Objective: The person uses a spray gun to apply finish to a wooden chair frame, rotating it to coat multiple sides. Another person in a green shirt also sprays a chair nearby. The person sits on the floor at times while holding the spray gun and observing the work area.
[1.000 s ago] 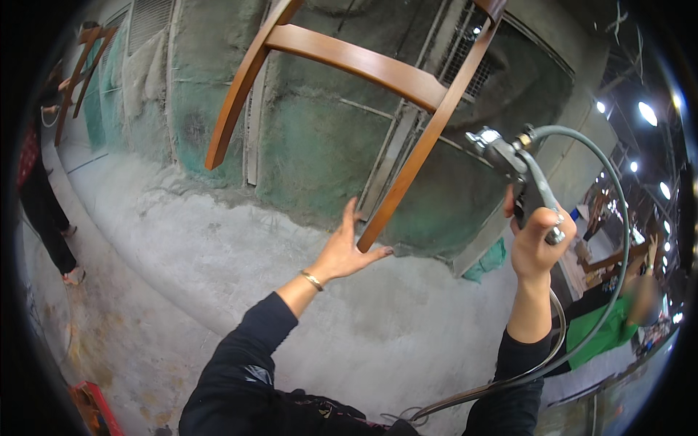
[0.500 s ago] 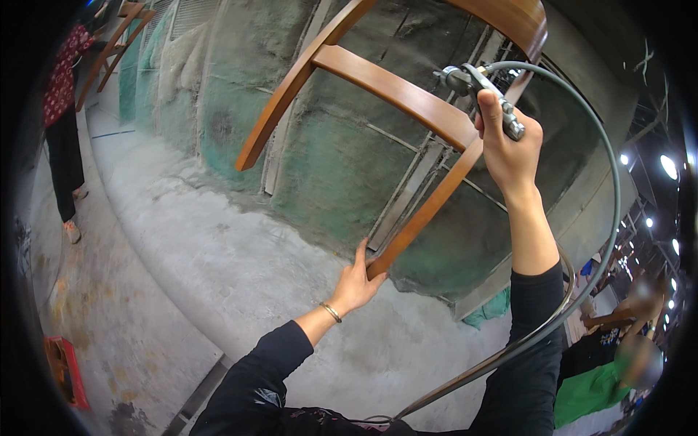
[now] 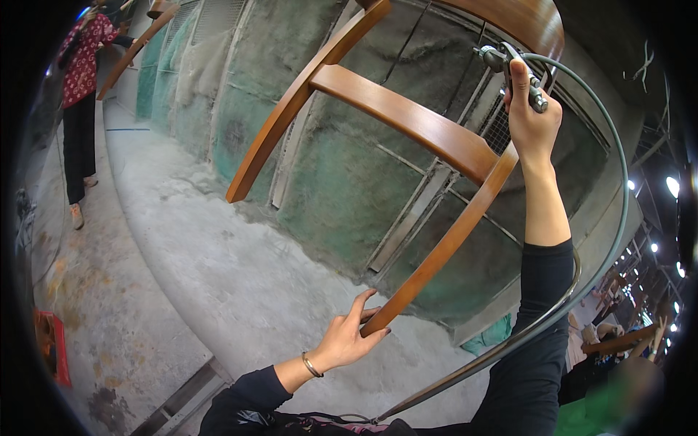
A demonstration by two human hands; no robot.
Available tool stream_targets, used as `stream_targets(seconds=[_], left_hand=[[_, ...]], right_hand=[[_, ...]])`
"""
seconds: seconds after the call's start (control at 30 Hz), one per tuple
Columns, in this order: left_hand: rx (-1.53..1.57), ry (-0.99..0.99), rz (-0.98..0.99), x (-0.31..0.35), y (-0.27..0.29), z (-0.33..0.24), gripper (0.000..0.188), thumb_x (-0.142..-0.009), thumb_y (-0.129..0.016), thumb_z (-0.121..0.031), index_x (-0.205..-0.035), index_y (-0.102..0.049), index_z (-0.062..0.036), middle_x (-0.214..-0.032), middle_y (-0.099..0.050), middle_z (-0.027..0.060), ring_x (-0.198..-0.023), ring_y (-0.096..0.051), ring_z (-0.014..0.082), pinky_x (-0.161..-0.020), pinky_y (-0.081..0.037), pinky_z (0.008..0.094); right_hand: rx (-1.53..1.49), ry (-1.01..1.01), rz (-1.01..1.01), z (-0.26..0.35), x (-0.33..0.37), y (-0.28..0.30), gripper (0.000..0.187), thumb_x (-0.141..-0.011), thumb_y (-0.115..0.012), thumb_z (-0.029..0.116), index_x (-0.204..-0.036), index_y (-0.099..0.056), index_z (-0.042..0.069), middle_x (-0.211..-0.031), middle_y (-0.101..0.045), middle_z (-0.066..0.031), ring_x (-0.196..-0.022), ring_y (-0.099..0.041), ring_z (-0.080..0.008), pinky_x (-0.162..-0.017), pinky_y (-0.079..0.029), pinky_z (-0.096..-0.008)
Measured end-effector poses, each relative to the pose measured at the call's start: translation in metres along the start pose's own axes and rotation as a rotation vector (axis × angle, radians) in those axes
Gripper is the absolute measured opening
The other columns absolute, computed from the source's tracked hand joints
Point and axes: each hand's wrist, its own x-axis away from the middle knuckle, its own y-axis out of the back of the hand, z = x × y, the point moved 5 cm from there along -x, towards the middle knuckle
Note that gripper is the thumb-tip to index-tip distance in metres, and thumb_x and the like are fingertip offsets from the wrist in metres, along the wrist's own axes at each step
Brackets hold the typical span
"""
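A brown, glossy wooden chair-back frame [image 3: 403, 120] with curved legs and a crossbar hangs tilted in front of me. My left hand [image 3: 343, 340], with a bracelet at its wrist, grips the lower end of the frame's right leg between thumb and fingers. My right hand [image 3: 534, 131] is wrapped round a metal spray gun [image 3: 496, 58], raised near the frame's upper right side. The gun's nozzle points left, toward the space between crossbar and top rail. From the gun a grey hose [image 3: 619, 145] loops down beside my right arm.
Stained green and grey panels [image 3: 327, 182] stand behind the frame, above a dusty pale floor [image 3: 233, 269]. At far left a person in a red patterned top [image 3: 80, 73] stands near another wooden frame [image 3: 134, 54]. A red crate [image 3: 54, 349] sits lower left; blurred people are at lower right.
My left hand has come down and slightly left, swinging the frame's lower right leg with it. My right hand and the spray gun have shifted right and a little up.
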Motion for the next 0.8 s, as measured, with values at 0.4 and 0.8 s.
stream_targets(seconds=[0.4,0.8], left_hand=[[0.008,-0.011,-0.068,0.021,0.024,-0.013,0.072,-0.094,-0.076,-0.027,-0.149,-0.035,-0.0057,-0.129,-0.071,0.0236,-0.115,-0.07,0.0423,-0.097,-0.059,0.0467],[0.111,0.084,-0.075,0.026,0.038,-0.002,0.07,-0.092,-0.078,-0.029,-0.146,-0.039,-0.0072,-0.132,-0.068,0.0242,-0.122,-0.068,0.0398,-0.102,-0.055,0.0448]], right_hand=[[-0.143,0.028,0.128,0.029,0.019,-0.015,0.069,-0.094,-0.069,0.064,-0.061,-0.065,0.004,-0.056,-0.054,0.0042,-0.055,-0.051,-0.0056,-0.053,-0.041,-0.0265],[-0.352,0.033,0.547,0.092,0.139,-0.031,0.037,-0.095,-0.079,0.038,-0.099,-0.079,0.001,-0.06,-0.055,0.0006,-0.057,-0.047,-0.005,-0.051,-0.039,-0.0258]])
